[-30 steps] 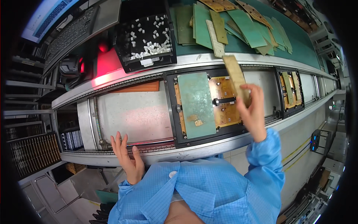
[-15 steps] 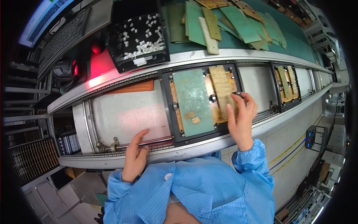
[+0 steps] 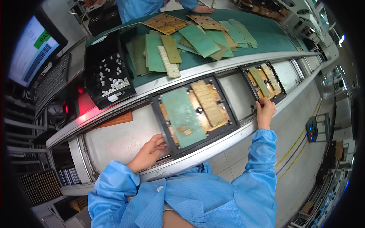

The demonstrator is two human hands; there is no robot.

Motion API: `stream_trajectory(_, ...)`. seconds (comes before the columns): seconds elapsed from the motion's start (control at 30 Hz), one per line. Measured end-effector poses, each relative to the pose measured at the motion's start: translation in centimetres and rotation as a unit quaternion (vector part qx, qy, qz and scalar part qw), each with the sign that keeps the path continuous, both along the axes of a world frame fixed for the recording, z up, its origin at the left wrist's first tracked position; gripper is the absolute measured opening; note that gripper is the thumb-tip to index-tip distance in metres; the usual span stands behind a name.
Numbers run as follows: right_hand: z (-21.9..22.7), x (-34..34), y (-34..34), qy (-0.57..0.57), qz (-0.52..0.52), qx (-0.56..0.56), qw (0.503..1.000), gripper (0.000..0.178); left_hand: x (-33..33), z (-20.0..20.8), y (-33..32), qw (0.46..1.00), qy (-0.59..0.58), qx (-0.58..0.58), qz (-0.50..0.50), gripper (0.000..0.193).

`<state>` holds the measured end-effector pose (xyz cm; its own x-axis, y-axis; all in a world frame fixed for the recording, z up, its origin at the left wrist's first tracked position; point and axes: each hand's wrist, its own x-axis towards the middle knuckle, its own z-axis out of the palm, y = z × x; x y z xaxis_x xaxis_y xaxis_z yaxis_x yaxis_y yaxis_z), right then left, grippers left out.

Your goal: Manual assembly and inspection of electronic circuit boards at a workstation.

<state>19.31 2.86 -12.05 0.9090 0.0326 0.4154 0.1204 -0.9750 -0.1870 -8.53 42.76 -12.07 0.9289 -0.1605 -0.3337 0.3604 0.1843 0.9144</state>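
Left hand (image 3: 149, 152), right hand (image 3: 266, 111), both half-curled, holds unclear, black frame (image 3: 218, 133) between, just beside left

Monitor (image 3: 26, 57): lit, far left of the left grip (image 3: 151, 148)
Keyboard (image 3: 55, 79): beyond the left grip, leftward
Co-worker (image 3: 138, 9): blue-clad, well beyond both
Blue-lit stand (image 3: 312, 129): right of the right grip (image 3: 266, 111)
Slotted rack (image 3: 42, 186): left of the left grip

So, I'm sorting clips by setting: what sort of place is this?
Probably a factory assembly line, likely electronics: a metal conveyor carries black frames with flat boards, and a black bin of small white parts stands alongside.
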Motion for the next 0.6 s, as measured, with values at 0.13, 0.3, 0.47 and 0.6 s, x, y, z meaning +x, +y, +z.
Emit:
stream_trajectory(0.13,-1.7,2.3,-1.5,-0.027,-0.002,0.003,1.000,0.018,4.3,0.4,-2.5,0.997,-0.025,-0.034,-0.058,0.063)
stream_trajectory(0.3,-5.2,7.3,-7.2,-0.030,-0.048,-0.029,0.998,0.020,9.5,-3.8,-5.1,0.951,-0.208,0.171,-0.151,0.051)
stream_trajectory(0.47,-9.4,13.9,-9.2,-0.011,-0.014,-0.070,0.997,0.023,13.3,-12.1,-8.5,0.969,-0.241,0.034,-0.050,0.032)
stream_trajectory(0.6,-3.9,16.0,1.4,-0.044,0.117,-0.171,0.977,0.030,14.6,-11.0,-9.1,0.922,-0.170,0.341,0.073,0.027)
